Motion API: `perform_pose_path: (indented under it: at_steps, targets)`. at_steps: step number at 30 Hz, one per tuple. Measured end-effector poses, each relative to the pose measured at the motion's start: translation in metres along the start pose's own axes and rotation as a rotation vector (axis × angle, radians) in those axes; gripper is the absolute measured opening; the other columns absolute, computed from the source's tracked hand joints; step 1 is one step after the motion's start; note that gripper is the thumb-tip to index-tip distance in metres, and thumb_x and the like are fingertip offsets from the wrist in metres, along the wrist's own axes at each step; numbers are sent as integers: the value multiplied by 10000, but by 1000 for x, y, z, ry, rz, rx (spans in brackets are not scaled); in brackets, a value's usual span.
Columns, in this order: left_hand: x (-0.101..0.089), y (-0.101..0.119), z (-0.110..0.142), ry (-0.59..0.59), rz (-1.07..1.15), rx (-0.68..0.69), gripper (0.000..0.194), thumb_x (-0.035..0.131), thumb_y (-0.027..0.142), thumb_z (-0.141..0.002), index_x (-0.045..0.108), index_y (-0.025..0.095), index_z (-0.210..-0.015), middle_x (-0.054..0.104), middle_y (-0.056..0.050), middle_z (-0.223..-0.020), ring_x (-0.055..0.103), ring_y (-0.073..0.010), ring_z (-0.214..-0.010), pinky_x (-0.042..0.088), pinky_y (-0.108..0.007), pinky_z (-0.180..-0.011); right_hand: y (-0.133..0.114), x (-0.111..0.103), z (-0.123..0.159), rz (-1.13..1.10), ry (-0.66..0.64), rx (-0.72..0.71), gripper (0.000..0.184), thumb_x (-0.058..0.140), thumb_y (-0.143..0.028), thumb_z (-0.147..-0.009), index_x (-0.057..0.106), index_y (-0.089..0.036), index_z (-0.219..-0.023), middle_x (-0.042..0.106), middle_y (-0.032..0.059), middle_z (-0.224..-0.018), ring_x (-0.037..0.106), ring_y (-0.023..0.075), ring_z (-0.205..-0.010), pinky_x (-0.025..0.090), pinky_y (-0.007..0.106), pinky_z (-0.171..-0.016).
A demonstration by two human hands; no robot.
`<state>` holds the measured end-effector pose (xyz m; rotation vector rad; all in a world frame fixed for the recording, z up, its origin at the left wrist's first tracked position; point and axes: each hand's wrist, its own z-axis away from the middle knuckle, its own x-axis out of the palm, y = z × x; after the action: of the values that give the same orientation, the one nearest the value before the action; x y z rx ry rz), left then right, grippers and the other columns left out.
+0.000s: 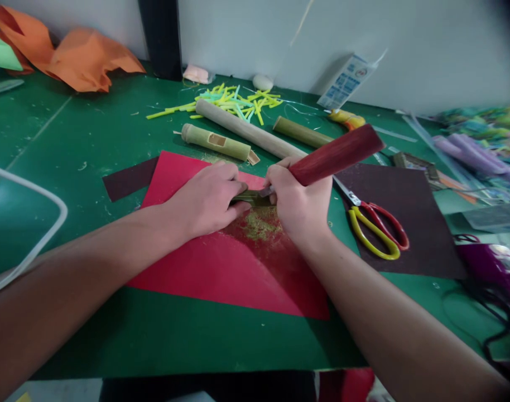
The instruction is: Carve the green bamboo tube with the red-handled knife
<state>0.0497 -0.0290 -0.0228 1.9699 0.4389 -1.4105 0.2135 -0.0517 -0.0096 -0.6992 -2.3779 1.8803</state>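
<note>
My left hand [208, 198] is closed on a short green bamboo piece [249, 196] and presses it down on a red paper sheet [221, 268]. My right hand [299, 204] grips a tool with a dark red wooden handle [336, 154]; its metal end meets the bamboo piece between my hands. A heap of fine green-yellow shavings [259, 224] lies on the red sheet just below the bamboo.
Behind my hands lie a notched bamboo tube [215, 142], a long pale rod [249, 130], another green bamboo stick [302, 132] and cut coloured straws [234, 101]. Red-and-yellow scissors [374, 220] rest on a dark sheet [418, 223] at right. Orange paper [79, 58] sits far left on the green mat [71, 139].
</note>
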Motion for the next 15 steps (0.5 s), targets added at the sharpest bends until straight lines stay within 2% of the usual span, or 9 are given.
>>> perform_pose_path:
  at_steps: [6, 15]
  targets:
    - [0, 1, 0, -12, 13, -6, 276, 554, 311, -951, 724, 103, -1015, 622, -125, -983, 574, -279, -958, 479, -439, -866, -1, 0, 1, -16, -10, 27, 248, 548, -89, -685, 433, -232, -519, 427, -51, -487, 402, 91, -460, 354, 254, -441]
    - [2, -2, 1, 28, 2, 22, 253, 559, 322, -950, 714, 126, -989, 615, -106, -972, 576, -254, -948, 478, -404, -855, 2, -1, -1, 3, -19, -15, 237, 555, -98, -711, 462, -229, -537, 452, -40, -512, 428, 99, -491, 389, 262, -476]
